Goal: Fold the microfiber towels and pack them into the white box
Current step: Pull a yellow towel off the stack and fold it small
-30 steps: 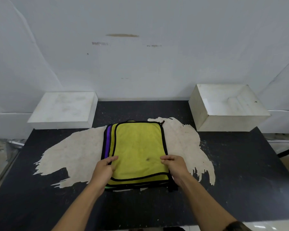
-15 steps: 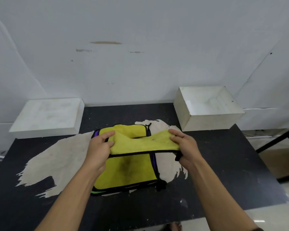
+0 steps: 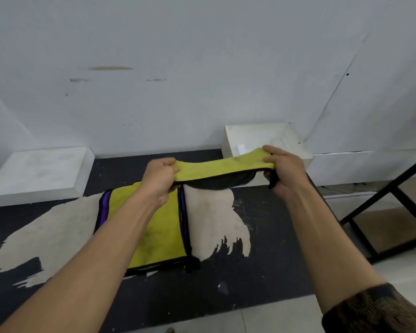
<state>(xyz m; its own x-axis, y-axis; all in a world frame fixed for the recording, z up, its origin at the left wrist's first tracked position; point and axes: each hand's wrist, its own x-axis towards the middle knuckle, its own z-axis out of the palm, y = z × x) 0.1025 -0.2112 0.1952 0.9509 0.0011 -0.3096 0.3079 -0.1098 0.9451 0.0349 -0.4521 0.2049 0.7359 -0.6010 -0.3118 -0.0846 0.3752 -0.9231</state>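
Hands up, both gripping: left hand [image 3: 159, 180] and right hand [image 3: 284, 169] each clutch an end of one yellow towel [image 3: 217, 168], stretched in the air just before the open box [image 3: 250, 135], partly hiding its inside. One pile [image 3: 155, 228] lies below on the table [image 3: 286, 260], yellow on top, purple edges showing. One slab [image 3: 40, 173] far left.

Both bare forearms are reaching forward above the tabletop [image 3: 262, 280]. The left hand [image 3: 160, 179] is gripping one end of a yellow towel [image 3: 216, 168] with curled fingers. The right hand [image 3: 285, 170] is gripping the other end, a little higher, and the hands are staying apart.
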